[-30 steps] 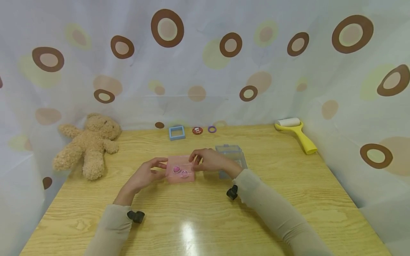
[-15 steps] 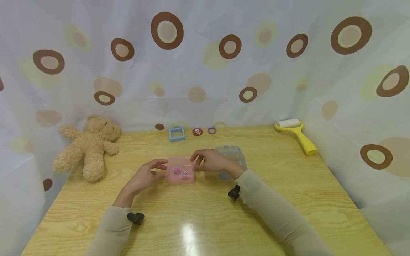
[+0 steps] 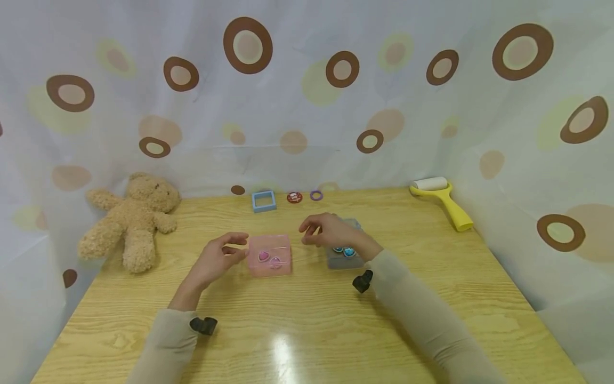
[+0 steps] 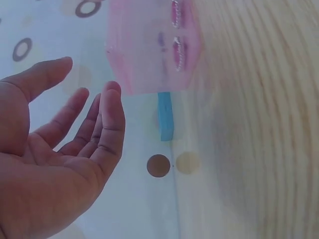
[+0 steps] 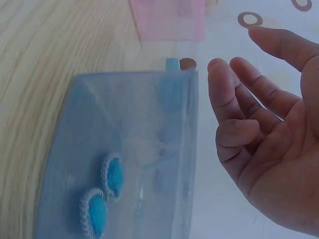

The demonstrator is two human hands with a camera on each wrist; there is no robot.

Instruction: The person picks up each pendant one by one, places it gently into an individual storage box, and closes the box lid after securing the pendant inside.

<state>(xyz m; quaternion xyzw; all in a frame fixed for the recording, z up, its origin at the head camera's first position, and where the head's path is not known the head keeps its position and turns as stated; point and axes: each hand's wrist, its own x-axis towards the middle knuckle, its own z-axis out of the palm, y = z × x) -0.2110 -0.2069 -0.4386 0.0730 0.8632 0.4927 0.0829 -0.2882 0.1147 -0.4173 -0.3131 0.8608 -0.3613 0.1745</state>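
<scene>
A translucent pink box [image 3: 269, 243] rests on the table with two pink gem-like pieces [image 3: 264, 256] at its front. Just left of it is my left hand [image 3: 218, 260], fingers loosely bent and nothing in them; in the left wrist view a gap shows between the fingertips [image 4: 113, 89] and the pink box [image 4: 139, 50]. Over the left and back part of a translucent blue box [image 3: 342, 262] hovers my right hand [image 3: 331, 232], relaxed and holding nothing. Two blue gem-like pieces [image 5: 114, 175] sit at the blue box's front. My hand and wrist hide part of that box.
Along the table's back edge lie a light blue square frame [image 3: 264, 201], a red round badge [image 3: 295, 198] and a purple ring [image 3: 316, 196]. A teddy bear [image 3: 139, 218] lies at the left. A yellow-handled lint roller [image 3: 448, 205] lies at the back right.
My right hand has left the pink box's right side and moved right, toward the blue box, whose blue pieces now show. My left hand has drawn slightly left from the pink box.
</scene>
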